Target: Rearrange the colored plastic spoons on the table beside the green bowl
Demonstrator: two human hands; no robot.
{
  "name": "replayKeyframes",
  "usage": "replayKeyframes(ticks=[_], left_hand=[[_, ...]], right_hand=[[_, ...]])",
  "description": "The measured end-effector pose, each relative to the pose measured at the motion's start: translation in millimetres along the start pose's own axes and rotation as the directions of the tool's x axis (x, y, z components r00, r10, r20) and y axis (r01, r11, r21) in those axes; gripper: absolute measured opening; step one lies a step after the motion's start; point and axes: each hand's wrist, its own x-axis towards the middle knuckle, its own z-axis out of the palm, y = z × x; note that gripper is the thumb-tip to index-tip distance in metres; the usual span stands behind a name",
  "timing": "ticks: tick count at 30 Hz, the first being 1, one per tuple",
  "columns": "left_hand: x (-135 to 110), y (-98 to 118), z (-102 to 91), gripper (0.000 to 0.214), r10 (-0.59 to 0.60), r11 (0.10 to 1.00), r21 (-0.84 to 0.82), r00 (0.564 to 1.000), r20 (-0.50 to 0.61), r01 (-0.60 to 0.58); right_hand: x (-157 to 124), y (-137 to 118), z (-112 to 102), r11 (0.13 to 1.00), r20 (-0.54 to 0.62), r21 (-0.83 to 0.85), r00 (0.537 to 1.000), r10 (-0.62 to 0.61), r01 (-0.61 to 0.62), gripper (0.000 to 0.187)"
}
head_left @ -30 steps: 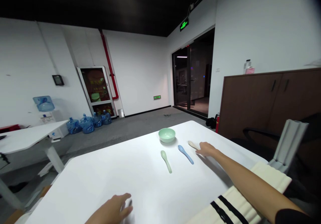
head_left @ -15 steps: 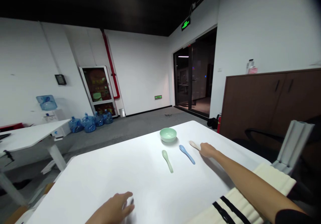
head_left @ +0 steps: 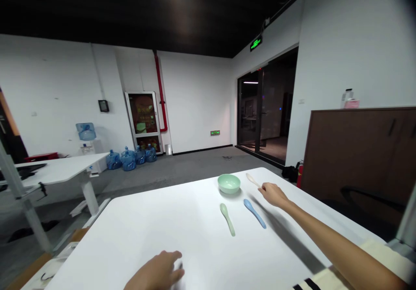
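At the white table (head_left: 146,225), seen from our head camera, our right hand (head_left: 273,194) stretches toward the far side. Its fingers (head_left: 264,188) are loose, gripping nothing, with their tips at the handle of the cream spoon (head_left: 251,179); we cannot tell whether they touch it. The blue spoon (head_left: 255,213) and green spoon (head_left: 227,219) lie apart on the tabletop, below the green bowl (head_left: 229,184). Our left hand (head_left: 156,272) sits at the near side, fingers loosely curled around nothing. Beyond the table stand a brown cabinet (head_left: 357,151) and blue water jugs (head_left: 128,160).
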Motion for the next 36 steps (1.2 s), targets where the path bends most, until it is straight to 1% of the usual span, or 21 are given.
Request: replayKeyframes(ticks=[3,5,11,16,22,27,36], left_hand=[[-2.3,2.4,-1.3,0.053,-0.009,1.000,0.005,1.000,0.000,0.009],[-3.9,3.3,-2.1,0.052,-0.013,1.000,0.014,1.000,0.004,0.013],[-6.8,5.1,-5.3,0.053,-0.010,1.000,0.017,1.000,-0.003,0.010],[-3.3,2.7,-5.1,0.053,-0.010,1.000,-0.006,1.000,-0.002,0.010],[3.7,-4.4,-2.8,0.052,-0.021,1.000,-0.013,1.000,-0.013,0.020],[3.2,-1.1,-5.4,0.051,-0.025,1.000,-0.008,1.000,0.001,0.025],[2.0,2.9,-8.4,0.051,-0.046,0.999,0.015,0.999,0.020,0.046]], right_hand=[[4.9,-24.2,-5.4,0.998,-0.015,0.021,0.998,-0.057,0.057,0.035],[8.6,-39.4,-4.7,0.996,-0.015,0.016,0.997,-0.082,0.083,0.035],[20.0,-77.0,9.2,0.988,0.000,-0.035,0.989,-0.150,0.150,0.038],[26.6,-98.8,19.8,0.983,0.015,-0.077,0.986,-0.166,0.167,0.035],[35.8,-106.9,33.1,0.979,0.036,-0.126,0.987,-0.155,0.158,0.034],[40.6,-106.9,41.1,0.977,0.047,-0.144,0.987,-0.153,0.158,0.035],[45.2,-106.2,48.5,0.981,0.074,-0.128,0.988,-0.139,0.148,0.034]])
